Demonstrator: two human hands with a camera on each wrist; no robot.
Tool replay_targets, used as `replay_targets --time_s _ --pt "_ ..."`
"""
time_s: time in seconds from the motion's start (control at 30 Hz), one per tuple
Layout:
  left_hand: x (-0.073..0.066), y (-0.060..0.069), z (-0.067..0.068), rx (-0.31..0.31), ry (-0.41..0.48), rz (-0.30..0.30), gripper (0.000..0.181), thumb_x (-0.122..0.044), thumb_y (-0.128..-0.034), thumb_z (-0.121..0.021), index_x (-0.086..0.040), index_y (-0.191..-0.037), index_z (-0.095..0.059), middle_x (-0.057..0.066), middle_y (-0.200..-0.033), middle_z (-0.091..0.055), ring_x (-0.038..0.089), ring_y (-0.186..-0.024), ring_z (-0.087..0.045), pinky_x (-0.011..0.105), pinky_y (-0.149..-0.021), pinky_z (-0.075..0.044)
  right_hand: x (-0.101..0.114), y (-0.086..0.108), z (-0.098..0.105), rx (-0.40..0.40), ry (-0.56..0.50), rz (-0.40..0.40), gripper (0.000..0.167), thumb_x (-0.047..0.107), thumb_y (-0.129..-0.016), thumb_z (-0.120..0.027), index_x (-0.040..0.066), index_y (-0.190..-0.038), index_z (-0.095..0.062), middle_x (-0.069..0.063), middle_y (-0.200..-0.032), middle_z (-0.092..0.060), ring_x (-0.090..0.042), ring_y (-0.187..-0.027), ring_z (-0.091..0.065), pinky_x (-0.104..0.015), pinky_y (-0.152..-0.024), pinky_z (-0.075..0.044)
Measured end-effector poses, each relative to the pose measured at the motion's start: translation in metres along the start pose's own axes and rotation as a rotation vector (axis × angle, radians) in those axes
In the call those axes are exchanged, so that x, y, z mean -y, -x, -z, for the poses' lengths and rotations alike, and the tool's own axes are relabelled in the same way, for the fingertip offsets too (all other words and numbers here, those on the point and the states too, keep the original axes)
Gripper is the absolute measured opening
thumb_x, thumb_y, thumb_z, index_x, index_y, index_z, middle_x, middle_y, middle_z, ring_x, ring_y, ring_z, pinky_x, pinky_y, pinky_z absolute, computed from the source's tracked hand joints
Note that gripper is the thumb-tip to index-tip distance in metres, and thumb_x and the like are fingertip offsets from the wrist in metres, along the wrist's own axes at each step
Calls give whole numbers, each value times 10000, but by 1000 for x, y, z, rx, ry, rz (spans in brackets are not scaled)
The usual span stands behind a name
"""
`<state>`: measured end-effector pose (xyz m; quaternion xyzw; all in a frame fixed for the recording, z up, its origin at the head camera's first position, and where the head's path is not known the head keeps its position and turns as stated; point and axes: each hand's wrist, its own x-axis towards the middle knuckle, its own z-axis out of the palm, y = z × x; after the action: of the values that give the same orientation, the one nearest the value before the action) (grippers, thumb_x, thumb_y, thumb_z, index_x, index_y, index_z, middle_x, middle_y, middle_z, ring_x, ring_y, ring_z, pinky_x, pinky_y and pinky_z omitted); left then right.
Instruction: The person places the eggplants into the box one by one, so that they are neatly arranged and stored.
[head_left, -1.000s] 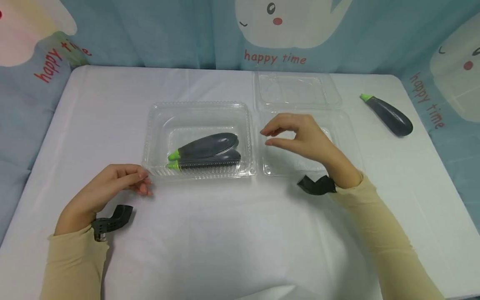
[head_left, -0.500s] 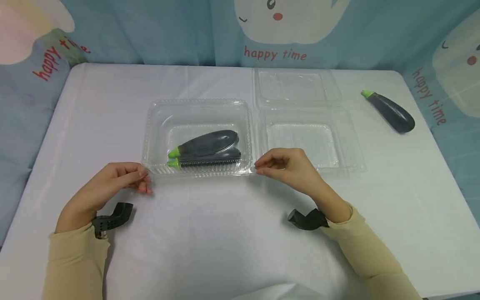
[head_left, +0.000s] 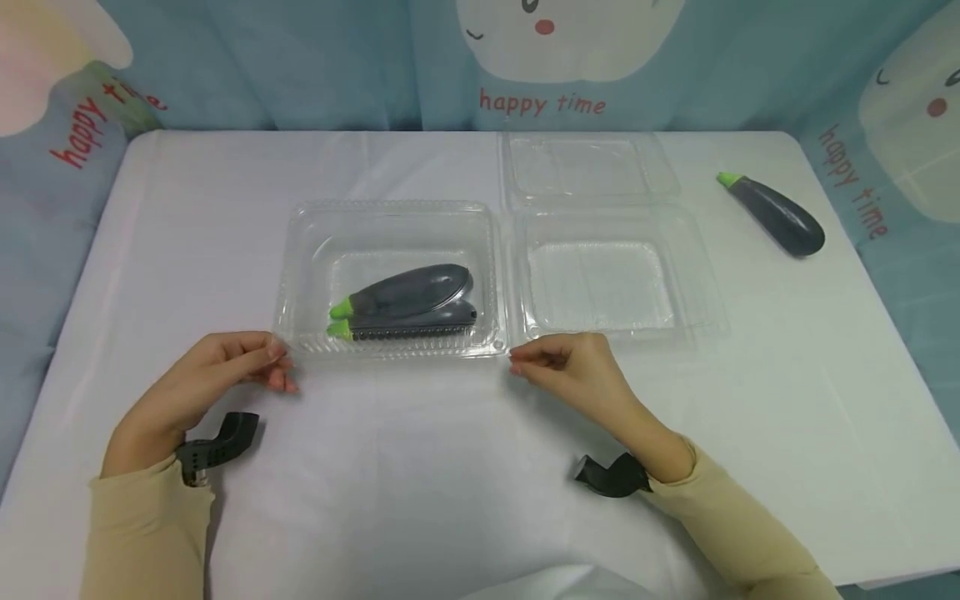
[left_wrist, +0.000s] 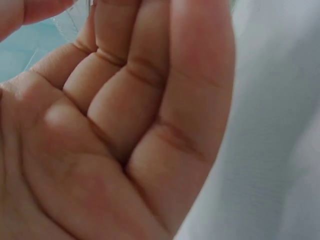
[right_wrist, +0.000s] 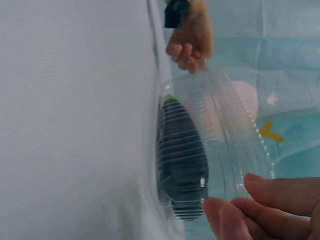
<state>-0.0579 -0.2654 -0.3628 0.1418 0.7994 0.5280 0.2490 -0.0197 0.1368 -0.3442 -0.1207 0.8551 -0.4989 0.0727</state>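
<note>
While white-covered table supports all, open clear clamshell lies just beyond right hand, lid folded back, likely keeping inside accessible. Ribbed clear container sits between hands, presumably for even hold: left hand pinches its near left corner; right thumb and fingertips lie close together at near right corner, contact impossible to tell. Two eggplants inside container, side by side toward near wall, stems toward left hand, perhaps for compact fit. Third eggplant well apart, past right hand.

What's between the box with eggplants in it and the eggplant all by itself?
Another clear plastic box, standing open, lies between them. The head view shows it.
</note>
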Motion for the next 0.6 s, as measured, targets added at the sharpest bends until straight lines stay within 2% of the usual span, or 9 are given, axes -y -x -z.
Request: replay_targets --time_s 0.13,0.27,0.4,0.6 --pt "0 3 0 0 -5 -25 245 -61 -1006 -428 111 -937 -589 60 -778 -680 136 -773 -662 135 -762 -472 -2 0 -4 -59 -40 -4 178 26 -788 -746 -42 -952 -729 -103 -843 -724 -188 -676 -695 -242 -586 -551" --pt "-1 5 -1 -2 -2 -31 242 -63 -1007 -426 102 -936 -588 75 -779 -672 151 -786 -670 138 -769 -475 -4 -1 -11 -57 -216 -76 233 8 -817 -711 -100 -1021 -686 -162 -856 -713 -275 -704 -700 -298 -614 -569" --pt "0 6 -1 1 14 -42 232 -45 -1004 -422 110 -936 -581 82 -775 -665 160 -785 -676 148 -767 -479 -5 -3 -19 -29 -399 -148 213 0 -845 -673 -137 -1007 -666 -229 -890 -694 -303 -765 -700 -361 -650 -575" --pt "2 5 -1 22 28 -71 220 -17 -1001 -410 124 -936 -567 77 -778 -659 162 -783 -675 167 -761 -492 -7 -6 -25 -41 -526 -183 206 41 -879 -650 -141 -973 -668 -245 -887 -689 -294 -752 -702 -389 -654 -573"
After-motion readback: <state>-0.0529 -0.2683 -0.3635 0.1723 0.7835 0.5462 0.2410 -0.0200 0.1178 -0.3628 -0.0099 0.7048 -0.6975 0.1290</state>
